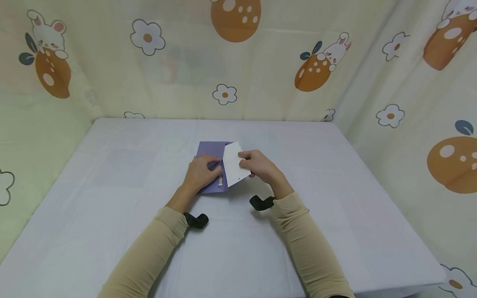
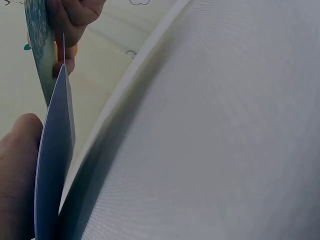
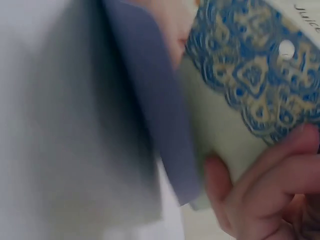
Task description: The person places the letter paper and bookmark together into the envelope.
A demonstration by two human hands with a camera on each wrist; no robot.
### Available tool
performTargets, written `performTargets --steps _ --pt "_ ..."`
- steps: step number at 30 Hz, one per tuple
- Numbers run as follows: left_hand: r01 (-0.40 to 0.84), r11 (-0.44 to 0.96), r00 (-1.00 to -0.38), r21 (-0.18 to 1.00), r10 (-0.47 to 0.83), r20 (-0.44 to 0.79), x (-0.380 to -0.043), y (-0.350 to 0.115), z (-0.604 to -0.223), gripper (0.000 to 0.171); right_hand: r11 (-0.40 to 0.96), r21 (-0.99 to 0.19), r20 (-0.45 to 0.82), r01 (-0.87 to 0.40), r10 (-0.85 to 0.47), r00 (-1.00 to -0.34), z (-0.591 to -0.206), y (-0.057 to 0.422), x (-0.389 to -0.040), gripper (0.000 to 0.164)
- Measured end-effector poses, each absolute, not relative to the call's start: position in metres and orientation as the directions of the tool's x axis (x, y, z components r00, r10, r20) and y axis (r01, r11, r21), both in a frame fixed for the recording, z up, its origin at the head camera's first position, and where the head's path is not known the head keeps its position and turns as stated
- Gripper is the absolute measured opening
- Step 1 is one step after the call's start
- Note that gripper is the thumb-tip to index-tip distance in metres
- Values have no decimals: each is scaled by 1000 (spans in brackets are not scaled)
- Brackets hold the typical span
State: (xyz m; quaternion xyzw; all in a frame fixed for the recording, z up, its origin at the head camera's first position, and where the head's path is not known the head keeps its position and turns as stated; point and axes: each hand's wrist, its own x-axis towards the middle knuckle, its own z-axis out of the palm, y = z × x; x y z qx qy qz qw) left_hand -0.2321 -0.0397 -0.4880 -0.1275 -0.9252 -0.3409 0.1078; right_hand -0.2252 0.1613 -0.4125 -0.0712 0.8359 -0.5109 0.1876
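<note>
A purple envelope (image 1: 212, 147) lies near the middle of the table, partly covered by my left hand (image 1: 201, 171). That hand grips the envelope by its right side, thumb and fingertips meeting at the opening. A small pale strip (image 1: 220, 180) shows on the envelope below the fingertips. My right hand (image 1: 261, 165) pinches a card (image 1: 234, 165) by its right edge, and the card stands tilted at the envelope's right side. Its white face is toward the head camera. In the right wrist view, the card's other face (image 3: 240, 75) has a blue and gold lace pattern, a white dot and the word "Juice".
A white cloth covers the table (image 1: 316, 231). Patterned curtains (image 1: 179, 74) with flowers and rabbits hang behind it and on both sides. A black wrist mount (image 1: 197, 221) sits on the left wrist, another black mount (image 1: 261, 203) on the right.
</note>
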Motion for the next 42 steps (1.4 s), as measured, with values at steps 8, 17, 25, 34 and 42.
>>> performTargets --steps 8,17,25,34,42 --pt "319 738 -940 594 165 299 -232 -40 -489 37 474 -877 -210 75 -239 -948 -427 156 -232 57" --pt "316 742 -940 590 161 301 -232 -40 -488 38 570 -821 -149 10 -198 -969 -425 157 -232 62" --pt "319 742 -940 590 169 296 -232 -39 -488 38 658 -753 -203 -2 -234 -951 -420 154 -227 7" --pt "345 740 -930 578 188 316 -231 -39 -488 36 518 -845 -240 131 -149 -959 -427 149 -226 20" --pt "357 754 -924 552 199 325 -233 -40 -488 37 527 -844 -185 101 -108 -977 -434 146 -232 5"
